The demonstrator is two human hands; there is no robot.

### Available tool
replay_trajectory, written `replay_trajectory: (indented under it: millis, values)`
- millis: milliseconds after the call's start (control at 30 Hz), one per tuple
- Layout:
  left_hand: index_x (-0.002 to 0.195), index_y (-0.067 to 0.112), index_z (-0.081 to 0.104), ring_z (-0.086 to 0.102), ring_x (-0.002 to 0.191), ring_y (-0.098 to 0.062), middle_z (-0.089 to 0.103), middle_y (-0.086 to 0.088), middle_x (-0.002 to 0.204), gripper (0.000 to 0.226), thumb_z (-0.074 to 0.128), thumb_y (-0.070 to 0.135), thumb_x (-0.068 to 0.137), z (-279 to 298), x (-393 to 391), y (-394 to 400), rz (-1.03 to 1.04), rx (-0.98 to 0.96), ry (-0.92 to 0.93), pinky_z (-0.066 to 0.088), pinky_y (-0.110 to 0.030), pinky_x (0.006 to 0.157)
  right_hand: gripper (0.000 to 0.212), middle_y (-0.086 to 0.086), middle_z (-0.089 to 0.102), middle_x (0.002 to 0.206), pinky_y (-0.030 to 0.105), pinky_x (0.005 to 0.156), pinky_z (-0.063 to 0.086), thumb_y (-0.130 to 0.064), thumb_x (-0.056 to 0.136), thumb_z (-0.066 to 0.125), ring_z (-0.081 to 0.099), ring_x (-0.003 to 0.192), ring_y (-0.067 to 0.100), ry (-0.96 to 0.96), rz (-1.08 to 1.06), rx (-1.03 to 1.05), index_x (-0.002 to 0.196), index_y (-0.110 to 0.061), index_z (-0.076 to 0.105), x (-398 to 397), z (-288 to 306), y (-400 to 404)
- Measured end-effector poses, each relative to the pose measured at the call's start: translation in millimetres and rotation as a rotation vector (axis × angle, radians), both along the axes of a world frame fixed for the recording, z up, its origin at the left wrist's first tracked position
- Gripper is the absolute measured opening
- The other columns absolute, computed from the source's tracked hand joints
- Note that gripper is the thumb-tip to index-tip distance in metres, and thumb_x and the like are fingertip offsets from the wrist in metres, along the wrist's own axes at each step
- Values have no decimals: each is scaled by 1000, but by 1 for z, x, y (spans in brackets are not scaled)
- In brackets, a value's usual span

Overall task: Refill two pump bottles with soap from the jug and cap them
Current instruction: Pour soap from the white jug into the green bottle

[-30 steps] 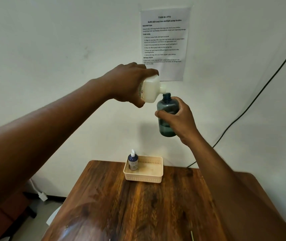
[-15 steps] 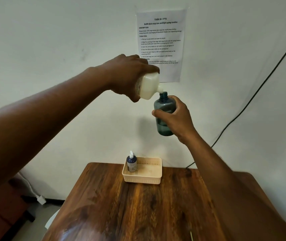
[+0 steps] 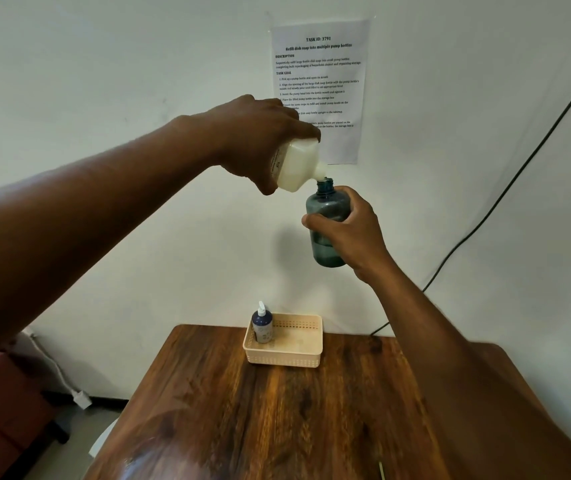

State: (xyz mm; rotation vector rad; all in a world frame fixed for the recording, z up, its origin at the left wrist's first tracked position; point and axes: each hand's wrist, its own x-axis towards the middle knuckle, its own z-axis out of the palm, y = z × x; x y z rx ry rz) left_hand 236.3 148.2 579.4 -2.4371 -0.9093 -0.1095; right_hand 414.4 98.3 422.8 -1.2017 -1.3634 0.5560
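My left hand (image 3: 256, 140) grips a white soap jug (image 3: 296, 166), tipped steeply with its spout down at the open mouth of a translucent grey-blue bottle (image 3: 325, 206). My right hand (image 3: 350, 230) wraps around that bottle and holds it upright in the air, well above the table. The bottle has no pump on it and shows liquid in its lower part. A second, dark blue bottle (image 3: 262, 325) with a white pump head stands in the left corner of a cream plastic basket (image 3: 286, 356).
The basket sits at the far edge of a wooden table (image 3: 277, 417) against a white wall. A printed task sheet (image 3: 322, 74) hangs on the wall. A black cable (image 3: 506, 188) runs down the wall at right; a white plug (image 3: 81, 398) lies on the floor left.
The jug has tipped further, its spout dropping onto the grey-blue bottle's mouth. Both hands and the view shifted slightly.
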Motion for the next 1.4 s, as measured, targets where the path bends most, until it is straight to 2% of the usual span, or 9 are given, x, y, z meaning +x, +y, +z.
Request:
replay_trajectory:
  millis: [167,467,733,867,1000,1133,1267,1400]
  values:
    - [148,40,39,51,122,-27,59,3,131,94,86,42,66,1,0,0,5,5,8,47,-44,94,50,-6,60,117,26,83,50,-27,85,79,60,103,16,-3,-3,-2,127,-26,53,0,1,1]
    - [151,40,37,50,123,-27,58,3,133,96,87,42,68,7,1,-2,20,9,31,46,-43,94,47,-9,58,115,19,74,47,-28,85,80,59,100,15,-10,-6,1,121,-32,50,-1,4,1]
    - [151,42,36,50,123,-27,57,3,130,97,86,42,68,10,2,0,17,21,54,44,-41,92,48,-8,58,117,27,84,49,-28,85,80,58,104,17,-21,-15,-2,123,-31,50,-2,4,1]
    - [152,42,35,50,124,-27,58,3,132,99,87,43,68,11,4,1,14,26,61,42,-39,89,54,-6,58,120,33,89,52,-29,85,80,59,108,19,-24,-25,-15,130,-24,52,-3,5,1]
    - [151,42,37,50,123,-27,58,3,131,97,86,42,68,12,5,1,12,32,74,43,-39,88,50,-7,57,119,30,87,49,-28,85,80,58,107,17,-21,-25,-14,127,-27,51,-3,5,2]
    - [150,42,37,51,123,-28,59,4,130,96,86,43,67,15,7,1,12,41,93,44,-40,89,54,-7,58,120,31,88,51,-28,85,80,59,109,19,-17,-22,-14,131,-24,52,-3,4,3]
    - [150,42,38,51,123,-28,58,4,130,96,86,42,66,18,9,0,18,51,122,45,-42,91,51,-8,57,118,31,87,51,-28,85,81,59,107,19,-18,-16,-8,126,-29,50,-3,4,5]
    - [151,40,38,51,124,-30,59,2,131,97,87,41,67,22,11,-3,18,63,151,47,-44,93,56,-7,58,121,35,94,54,-29,85,80,59,109,19,-24,-21,-6,133,-23,52,-3,5,6]
